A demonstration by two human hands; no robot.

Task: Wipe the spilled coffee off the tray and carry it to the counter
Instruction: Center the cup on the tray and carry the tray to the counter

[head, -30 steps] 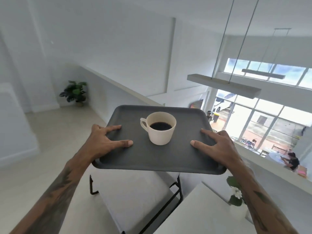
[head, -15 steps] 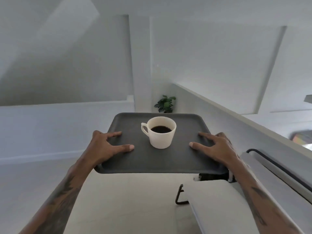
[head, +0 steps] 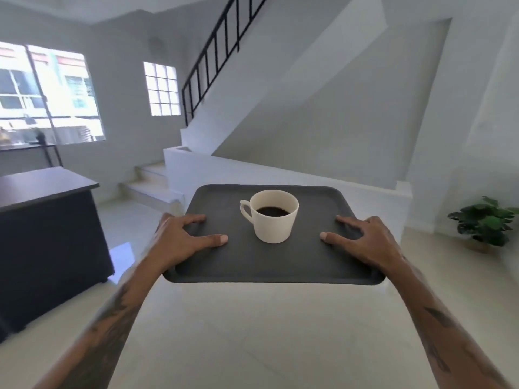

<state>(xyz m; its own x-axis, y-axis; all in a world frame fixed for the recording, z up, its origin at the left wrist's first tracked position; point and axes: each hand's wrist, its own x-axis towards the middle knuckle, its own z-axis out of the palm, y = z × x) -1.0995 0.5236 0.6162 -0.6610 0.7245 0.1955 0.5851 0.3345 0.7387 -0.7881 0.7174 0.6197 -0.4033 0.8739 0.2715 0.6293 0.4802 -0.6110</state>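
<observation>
I hold a dark grey tray [head: 269,265] level in the air in front of me. My left hand [head: 182,240] grips its left edge, thumb lying on top. My right hand [head: 365,242] grips its right edge the same way. A cream cup [head: 273,220] with black coffee stands upright near the tray's middle, handle pointing left. No spill shows on the tray's surface. A dark counter [head: 42,189] with a black front stands to the left, a little ahead of the tray.
A white staircase [head: 157,178] with a black railing rises behind the tray. A low white wall [head: 365,189] runs behind it to the right. A potted plant [head: 486,223] sits on the floor at the right. Pale tiled floor [head: 266,332] lies below.
The view has swung left across the room: the plant moved from behind the tray to the far right, and the staircase, windows and dark counter came into view. Both hands kept their grip.
</observation>
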